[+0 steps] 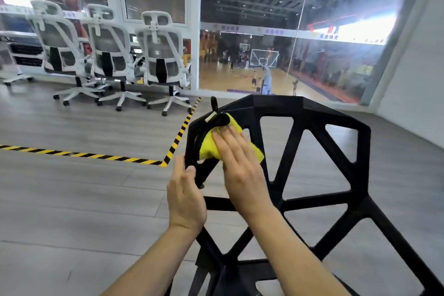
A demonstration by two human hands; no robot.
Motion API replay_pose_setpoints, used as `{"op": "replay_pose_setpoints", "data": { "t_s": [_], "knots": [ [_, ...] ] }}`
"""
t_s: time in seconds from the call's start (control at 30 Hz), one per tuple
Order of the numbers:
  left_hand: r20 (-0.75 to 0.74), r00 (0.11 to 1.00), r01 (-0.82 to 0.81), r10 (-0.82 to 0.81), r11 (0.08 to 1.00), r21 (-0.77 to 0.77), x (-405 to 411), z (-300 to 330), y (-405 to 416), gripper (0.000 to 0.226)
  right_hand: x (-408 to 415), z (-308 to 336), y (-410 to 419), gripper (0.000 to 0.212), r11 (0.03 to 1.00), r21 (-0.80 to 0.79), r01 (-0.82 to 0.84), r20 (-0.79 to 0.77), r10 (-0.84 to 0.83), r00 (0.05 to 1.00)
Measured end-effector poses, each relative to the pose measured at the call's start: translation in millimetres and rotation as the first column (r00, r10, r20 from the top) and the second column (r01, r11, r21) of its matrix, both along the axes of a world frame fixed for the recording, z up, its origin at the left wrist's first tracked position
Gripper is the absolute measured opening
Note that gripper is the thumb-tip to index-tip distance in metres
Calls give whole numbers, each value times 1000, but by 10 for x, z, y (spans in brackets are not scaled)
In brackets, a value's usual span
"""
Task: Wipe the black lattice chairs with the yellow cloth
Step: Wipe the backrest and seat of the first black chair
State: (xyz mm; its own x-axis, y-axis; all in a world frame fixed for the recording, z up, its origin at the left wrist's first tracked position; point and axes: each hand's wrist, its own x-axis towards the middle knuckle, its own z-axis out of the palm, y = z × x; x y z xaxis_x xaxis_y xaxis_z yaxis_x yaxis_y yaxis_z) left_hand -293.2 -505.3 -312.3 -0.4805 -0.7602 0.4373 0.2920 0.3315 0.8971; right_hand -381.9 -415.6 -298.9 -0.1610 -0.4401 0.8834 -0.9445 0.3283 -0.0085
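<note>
Black lattice chair (pixel 310 113) fills lower right of frame; its seat and legs cut off at the bottom edge. Right hand (pixel 240 166), centre frame, fingers straight and together, presses flat on yellow cloth (pixel 209 148) against the chair's upper left strut. Cloth mostly covered by the hand; a dark strap-like item over its top edge, identity unclear. Left hand (pixel 186 196) grips the chair's left edge, fingertips hidden behind the strut. White office chairs (pixel 158 55) upper left.
</note>
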Motion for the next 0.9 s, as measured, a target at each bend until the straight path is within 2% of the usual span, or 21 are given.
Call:
{"op": "replay_pose_setpoints", "data": {
  "t_s": [0.07, 0.13, 0.27, 0.37, 0.43, 0.5, 0.57, 0.6, 0.63, 0.67, 0.7, 0.77, 0.83, 0.9],
  "knots": [
    [8, 1000, -1, 2, 999, -51, -6, -3, -7, 32, -132, 158, 21, 49, 994, -78, 76, 56, -72, 996],
    [49, 998, -24, 28, 996, -81, -11, -2, -4, 30, 41, 33, -93, 50, 987, -139, 76, 162, -53, 985],
    [122, 989, -62, 89, 976, -210, -10, -6, -14, 28, 423, -335, -124, 53, 993, -116, -36, 238, 63, 969],
    [111, 993, -33, 49, 989, -144, 8, 16, 6, 26, 371, -134, 116, 53, 998, -27, -57, 191, 62, 980],
    [122, 992, 1, 12, 994, -105, 60, 88, 33, 27, 215, 124, 321, 51, 995, -95, 3, 115, 8, 993],
    [186, 983, 23, -5, 996, -92, 125, 178, 61, 29, -53, 406, 516, 48, 966, -223, 129, 68, -117, 991],
    [233, 967, -56, 103, 978, -199, 173, 318, 29, 42, -273, 578, 563, 52, 958, -208, 200, 56, -192, 980],
    [214, 949, -146, 230, 926, -349, 156, 459, -12, 52, -345, 573, 533, 54, 966, -152, 211, 39, -208, 977],
    [146, 932, -216, 331, 833, -509, 93, 648, -48, 57, -390, 508, 486, 55, 972, -95, 216, 16, -216, 976],
    [88, 930, -223, 358, 736, -639, -11, 856, -64, 57, -413, 395, 439, 56, 975, -55, 215, -1, -216, 977],
    [98, 931, -168, 352, 650, -741, -153, 1060, -59, 56, -419, 252, 416, 56, 976, -36, 217, 0, -217, 976],
    [257, 890, 16, 377, 538, -843, -493, 1323, 31, 53, -396, -89, 467, 54, 973, -30, 228, 21, -228, 974],
    [391, 825, 158, 409, 497, -854, -743, 1334, 138, 48, -320, -436, 603, 52, 972, 31, 234, -21, -234, 972],
    [369, 794, 134, 483, 452, -882, -838, 1204, 167, 46, -289, -679, 763, 44, 962, 137, 235, -138, -216, 967]
  ]
}}
